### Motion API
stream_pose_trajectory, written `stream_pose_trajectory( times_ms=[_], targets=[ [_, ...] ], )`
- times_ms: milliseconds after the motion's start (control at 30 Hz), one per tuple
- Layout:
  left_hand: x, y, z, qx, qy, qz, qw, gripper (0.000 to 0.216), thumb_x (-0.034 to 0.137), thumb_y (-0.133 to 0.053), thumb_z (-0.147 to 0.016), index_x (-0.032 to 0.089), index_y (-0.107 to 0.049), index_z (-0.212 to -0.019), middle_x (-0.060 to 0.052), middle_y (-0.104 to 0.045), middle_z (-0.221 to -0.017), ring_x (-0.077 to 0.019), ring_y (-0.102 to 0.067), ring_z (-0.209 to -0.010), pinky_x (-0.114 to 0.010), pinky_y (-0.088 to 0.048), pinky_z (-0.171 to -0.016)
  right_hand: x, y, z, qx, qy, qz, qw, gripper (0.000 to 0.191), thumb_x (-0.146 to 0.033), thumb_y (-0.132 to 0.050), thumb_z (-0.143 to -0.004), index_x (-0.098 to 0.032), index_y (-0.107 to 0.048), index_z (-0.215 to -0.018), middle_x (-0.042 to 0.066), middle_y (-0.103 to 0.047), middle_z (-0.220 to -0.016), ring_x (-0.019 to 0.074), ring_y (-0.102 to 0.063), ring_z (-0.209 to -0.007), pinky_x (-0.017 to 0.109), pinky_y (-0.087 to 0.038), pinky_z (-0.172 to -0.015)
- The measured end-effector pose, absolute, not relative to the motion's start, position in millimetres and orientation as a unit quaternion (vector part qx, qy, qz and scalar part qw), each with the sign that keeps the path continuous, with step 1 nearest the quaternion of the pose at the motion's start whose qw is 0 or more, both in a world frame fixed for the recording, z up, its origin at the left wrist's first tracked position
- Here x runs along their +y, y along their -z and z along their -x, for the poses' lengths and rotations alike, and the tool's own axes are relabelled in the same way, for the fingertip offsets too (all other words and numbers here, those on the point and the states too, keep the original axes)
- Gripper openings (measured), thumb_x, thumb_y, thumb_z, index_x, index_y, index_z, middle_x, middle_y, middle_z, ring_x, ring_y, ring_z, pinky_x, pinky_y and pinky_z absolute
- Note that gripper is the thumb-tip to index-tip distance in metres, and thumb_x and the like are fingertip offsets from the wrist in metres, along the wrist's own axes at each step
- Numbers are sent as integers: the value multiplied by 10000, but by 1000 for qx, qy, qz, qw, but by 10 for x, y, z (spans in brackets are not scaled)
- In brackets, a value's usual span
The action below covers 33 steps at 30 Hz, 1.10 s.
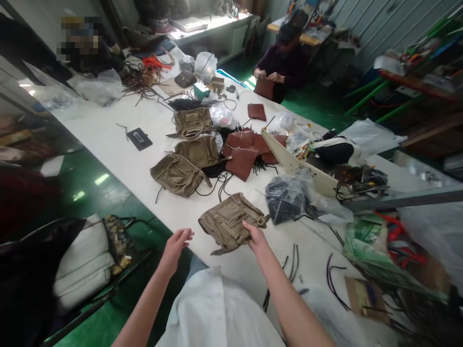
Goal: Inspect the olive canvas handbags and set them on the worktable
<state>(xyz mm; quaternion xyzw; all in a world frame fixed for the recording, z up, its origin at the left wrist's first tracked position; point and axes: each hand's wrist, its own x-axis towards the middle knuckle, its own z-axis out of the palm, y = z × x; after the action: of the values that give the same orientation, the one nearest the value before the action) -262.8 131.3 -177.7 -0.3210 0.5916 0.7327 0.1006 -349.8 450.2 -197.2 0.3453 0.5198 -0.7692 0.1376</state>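
One khaki bag (pixel 231 221) is lain flat near the front edge of the white desk (pixel 115 140) and is gripped at its near-right corner by the right hand (pixel 256 237). Left hand (pixel 176 245) is held open, fingers spread, off the desk edge, apart from the bag. Three more khaki bags (pixel 188 149) and brown pouches (pixel 246 149) are seen beyond; black bagged parts (pixel 287 198) sit to the right.
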Motion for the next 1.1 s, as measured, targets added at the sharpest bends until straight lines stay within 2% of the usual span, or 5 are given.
stream_pose_trajectory(
  times_ms=[233,367,600,833,1100],
  targets=[
    [1555,1290,3017,733,-665,113,88,485,533,-824,-917,220,-784,-1285,-128,-734,-1384,-307,-671,-1268,-341,-526,-1030,4823,1424,3252,583,761,-268,98,560,-363,-957,-639,-136,-803,-1127,152,-847,-1188,359,-783,-1115,569,-570,-1139],
    [2348,1199,3008,590,-771,84,223,938,444,-984,-781,266,-566,-1601,-136,-489,-1712,-358,-488,-1547,-386,-506,-1161,4733,1040,3025,769,604,-195,80,474,-404,-806,-824,-143,-798,-1220,159,-847,-1163,360,-769,-1107,552,-577,-1086],
    [3074,1268,2907,374,-858,173,306,693,699,-788,-890,120,-752,-1270,-202,-801,-1233,-441,-688,-1325,-527,-600,-1108,4433,575,2108,922,328,192,70,964,-470,-890,-838,-302,-443,-1675,137,-337,-1807,403,-328,-1663,687,-219,-1382],
    [3111,1278,2879,394,-833,203,330,553,499,-738,-971,127,-694,-1377,-194,-808,-1212,-405,-759,-1214,-561,-653,-1038,4866,662,1433,944,236,201,-112,660,-212,-689,-999,-276,-501,-1628,103,-551,-1680,297,-445,-1613,587,-398,-1360],
    [3362,941,2624,444,-777,246,372,483,429,-802,-908,178,-756,-1318,-152,-839,-1133,-407,-800,-1118,-553,-733,-855,5352,961,938,964,126,69,-223,835,-96,-635,-970,-241,-307,-1724,155,-447,-1741,289,-332,-1673,629,-245,-1394]
  ],
)
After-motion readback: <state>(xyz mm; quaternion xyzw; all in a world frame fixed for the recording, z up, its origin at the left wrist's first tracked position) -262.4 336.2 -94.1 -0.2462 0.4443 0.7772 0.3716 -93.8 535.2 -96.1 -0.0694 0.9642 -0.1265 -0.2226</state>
